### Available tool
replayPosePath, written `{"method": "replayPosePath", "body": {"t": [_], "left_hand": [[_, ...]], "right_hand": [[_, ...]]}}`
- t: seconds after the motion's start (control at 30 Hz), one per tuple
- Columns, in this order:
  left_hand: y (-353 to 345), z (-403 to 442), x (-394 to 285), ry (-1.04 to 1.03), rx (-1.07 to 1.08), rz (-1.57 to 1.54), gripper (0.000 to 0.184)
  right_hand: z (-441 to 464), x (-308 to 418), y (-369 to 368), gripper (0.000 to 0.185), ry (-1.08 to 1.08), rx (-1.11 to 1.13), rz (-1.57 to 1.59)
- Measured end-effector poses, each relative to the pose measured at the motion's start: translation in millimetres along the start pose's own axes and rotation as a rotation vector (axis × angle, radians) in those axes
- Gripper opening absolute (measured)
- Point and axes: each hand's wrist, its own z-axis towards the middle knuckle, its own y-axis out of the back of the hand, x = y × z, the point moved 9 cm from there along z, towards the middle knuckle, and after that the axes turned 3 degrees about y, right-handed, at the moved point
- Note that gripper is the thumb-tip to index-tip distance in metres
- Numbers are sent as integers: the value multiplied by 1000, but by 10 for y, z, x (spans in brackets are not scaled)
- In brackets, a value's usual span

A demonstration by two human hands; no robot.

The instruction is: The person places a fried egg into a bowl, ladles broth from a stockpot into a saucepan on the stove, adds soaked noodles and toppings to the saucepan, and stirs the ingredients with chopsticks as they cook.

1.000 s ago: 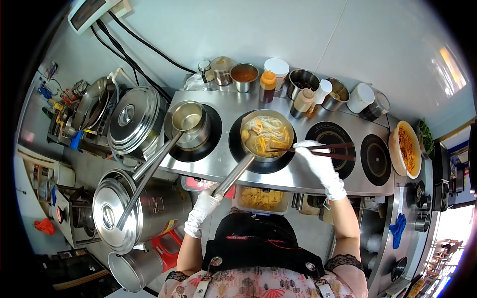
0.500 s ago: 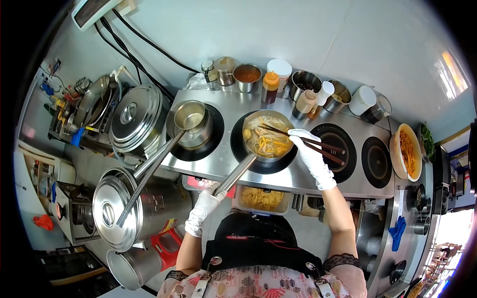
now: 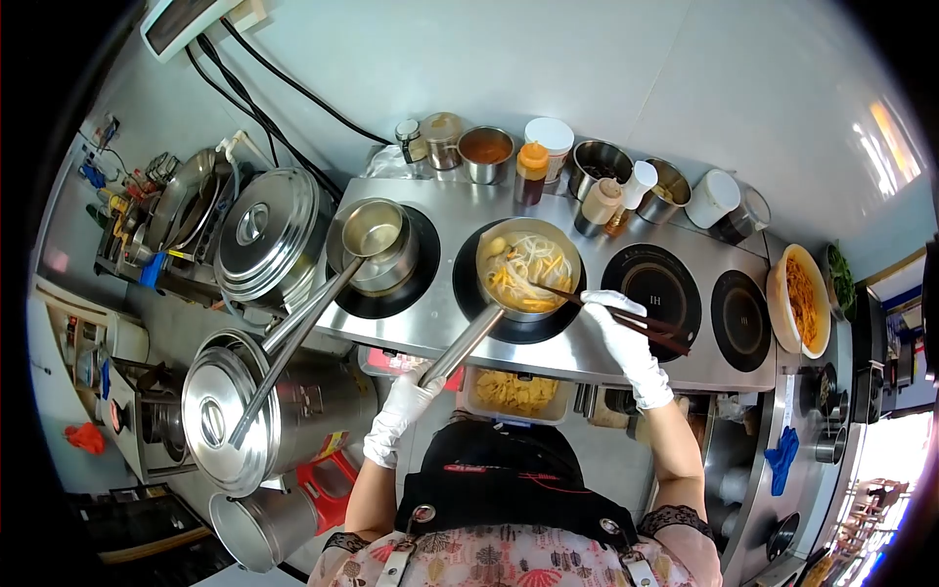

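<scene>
My left hand (image 3: pixel 403 405), in a white glove, is closed round the long metal handle of a saucepan (image 3: pixel 486 311). The pan sits on a black round hob and holds pale noodles (image 3: pixel 533 266) with yellow strips in broth. Also gloved, my right hand (image 3: pixel 618 338) grips a pair of dark chopsticks (image 3: pixel 660 331), whose tips reach into the noodles at the pan's right side. On the hob to the left stands another pot (image 3: pixel 383 271) with a long-handled ladle (image 3: pixel 372 227) resting over it.
Sauce bottles (image 3: pixel 531 174), jars and metal tubs line the wall behind the hobs. Two large lidded pots (image 3: pixel 256 235) stand at the left. A bowl of orange strips (image 3: pixel 782 303) sits at the right end. Below the counter's front edge is a tub of yellow pieces (image 3: pixel 514 393).
My right hand has moved down and slightly right with the chopsticks, and their tips have shifted lower in the pan. The noodles lie differently. My left hand stays on the handle.
</scene>
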Motion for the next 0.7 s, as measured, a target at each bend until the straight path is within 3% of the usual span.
{"method": "replayPosePath", "body": {"t": [0.17,0.27,0.47,0.57,0.63,0.7], "left_hand": [[11,-16,-40,7,11,9,44],[16,-27,-42,2,10,3,44],[10,-13,20,-7,-11,2,44],[22,-15,13,-13,-25,14,43],[10,-59,-88,-32,-32,44,43],[277,-269,-591,-244,-402,280,41]], "right_hand": [[59,156,118,11,-49,-57,-48],[81,449,261,8,37,-86,-114],[-12,384,357,10,31,-115,-69],[-64,242,600,13,-19,-275,68],[-143,7,724,22,-146,-391,403],[-280,-325,783,30,-300,-510,782]]}}
